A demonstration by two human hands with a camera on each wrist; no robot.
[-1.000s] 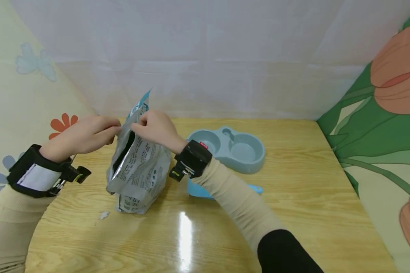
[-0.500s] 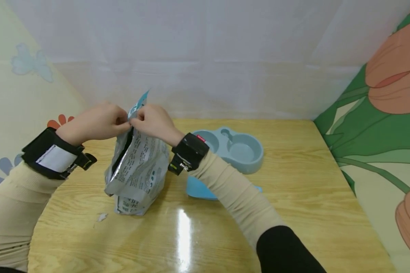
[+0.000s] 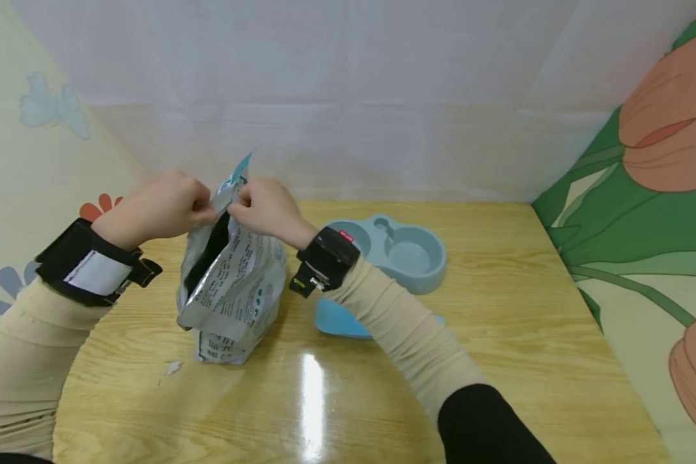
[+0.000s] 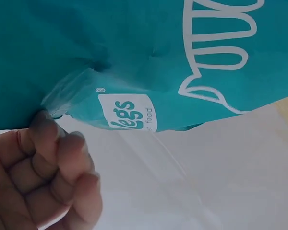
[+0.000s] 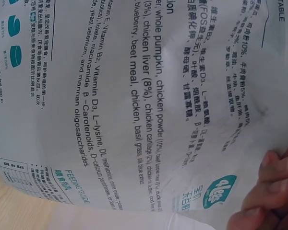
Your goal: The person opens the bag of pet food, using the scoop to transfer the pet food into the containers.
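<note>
Hands (image 3: 209, 209) drawn slightly apart; pet food bag (image 3: 232, 283) mouth now gapes wider.

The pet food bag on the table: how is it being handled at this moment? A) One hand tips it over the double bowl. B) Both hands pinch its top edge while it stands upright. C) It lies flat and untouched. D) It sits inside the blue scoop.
B: the left hand and the right hand each pinch the top edge of the pet food bag, which stands upright on the table beside the double bowl.
</note>
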